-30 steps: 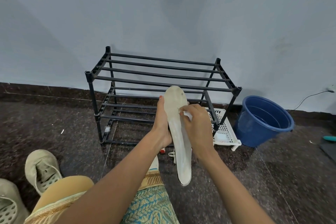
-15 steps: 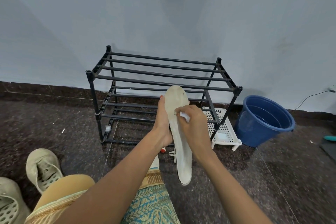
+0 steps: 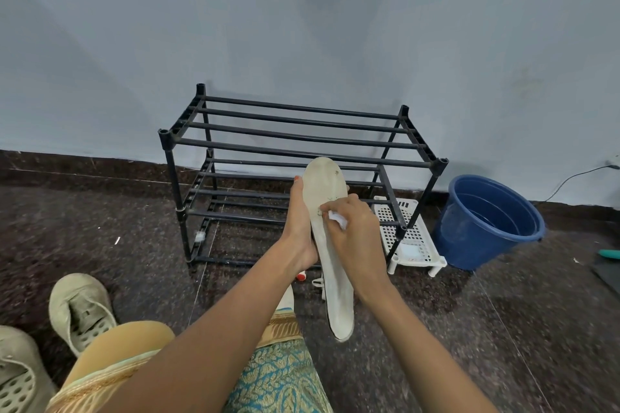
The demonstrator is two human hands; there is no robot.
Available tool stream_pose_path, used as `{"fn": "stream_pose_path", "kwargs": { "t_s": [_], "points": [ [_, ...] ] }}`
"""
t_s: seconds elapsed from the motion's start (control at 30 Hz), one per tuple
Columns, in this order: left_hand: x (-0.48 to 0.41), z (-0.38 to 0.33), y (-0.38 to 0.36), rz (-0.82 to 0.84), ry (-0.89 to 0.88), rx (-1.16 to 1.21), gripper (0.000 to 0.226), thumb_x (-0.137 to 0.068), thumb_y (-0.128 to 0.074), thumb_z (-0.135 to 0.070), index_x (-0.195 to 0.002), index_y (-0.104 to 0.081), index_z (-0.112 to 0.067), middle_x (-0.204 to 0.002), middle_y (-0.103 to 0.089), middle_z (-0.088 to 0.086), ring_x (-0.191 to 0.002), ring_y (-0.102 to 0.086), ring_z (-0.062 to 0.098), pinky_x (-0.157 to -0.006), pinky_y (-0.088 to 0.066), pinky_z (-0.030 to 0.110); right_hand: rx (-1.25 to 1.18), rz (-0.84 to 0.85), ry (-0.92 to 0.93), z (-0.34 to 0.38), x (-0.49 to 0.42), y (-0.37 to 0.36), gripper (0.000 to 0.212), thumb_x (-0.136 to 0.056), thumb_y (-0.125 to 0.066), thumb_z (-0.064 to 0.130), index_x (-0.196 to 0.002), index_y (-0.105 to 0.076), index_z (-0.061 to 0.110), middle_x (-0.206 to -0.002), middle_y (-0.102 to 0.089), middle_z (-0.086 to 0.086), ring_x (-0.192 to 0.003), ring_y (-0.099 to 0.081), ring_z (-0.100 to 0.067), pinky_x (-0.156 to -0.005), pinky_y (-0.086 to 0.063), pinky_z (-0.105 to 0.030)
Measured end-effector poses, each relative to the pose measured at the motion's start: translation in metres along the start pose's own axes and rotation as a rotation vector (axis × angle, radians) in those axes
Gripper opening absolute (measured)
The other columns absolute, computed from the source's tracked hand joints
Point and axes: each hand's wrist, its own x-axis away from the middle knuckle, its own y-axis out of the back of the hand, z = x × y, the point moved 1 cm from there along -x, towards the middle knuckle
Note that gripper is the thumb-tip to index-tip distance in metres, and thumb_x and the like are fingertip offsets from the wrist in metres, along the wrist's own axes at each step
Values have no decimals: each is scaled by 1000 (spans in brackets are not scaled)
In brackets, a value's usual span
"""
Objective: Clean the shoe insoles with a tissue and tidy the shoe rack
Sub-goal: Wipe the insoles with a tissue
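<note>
A long off-white insole (image 3: 327,184) stands nearly upright in front of me, toe end up. My left hand (image 3: 299,228) holds it from the left side and behind, fingers along its edge. My right hand (image 3: 355,238) pinches a small white tissue (image 3: 337,219) and presses it against the insole's middle. Behind them stands the black two-tier shoe rack (image 3: 302,147) against the wall, its shelves bare. Two beige shoes (image 3: 79,308) lie on the floor at the lower left.
A blue bucket (image 3: 486,221) stands right of the rack. A white perforated plastic stand (image 3: 411,238) lies between rack and bucket. My knee in yellow and teal cloth (image 3: 278,379) fills the bottom. A dark mat edge (image 3: 607,275) shows at far right.
My right hand with the tissue has slid a little down and back along the insole's middle. The left hand and the insole have stayed almost in place.
</note>
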Motion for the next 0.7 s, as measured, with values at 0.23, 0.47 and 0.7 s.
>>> {"fn": "stream_pose_path", "kwargs": {
  "t_s": [0.23, 0.47, 0.7],
  "points": [
    [-2, -2, 1, 43, -30, 49, 78, -91, -14, -67, -108, -64, -9, -99, -71, 11, -91, -63, 21, -80, -49, 33, -123, 18, -11, 11, 9, 1, 22, -79, -56, -7, -91, -70, 5, -92, -65, -6, -90, -55, -15, -80, -39, -15],
    [-2, -1, -1, 66, -32, 78, 76, -92, -17, -65, -107, -63, -7, -89, -72, 10, -86, -63, 20, -75, -49, 32, -173, -2, -38, 13, 11, 3, 19, -79, -58, -6, -88, -71, 6, -88, -65, -2, -85, -54, -9, -75, -37, -3],
    [-3, -1, 1, 85, -43, 76, 77, -91, -17, -65, -106, -65, -7, -93, -72, 11, -86, -64, 21, -83, -48, 34, -224, 17, -62, 14, 8, 4, 17, -81, -59, -3, -89, -71, 7, -87, -62, 2, -81, -53, 3, -75, -36, 0]
  ]
}}
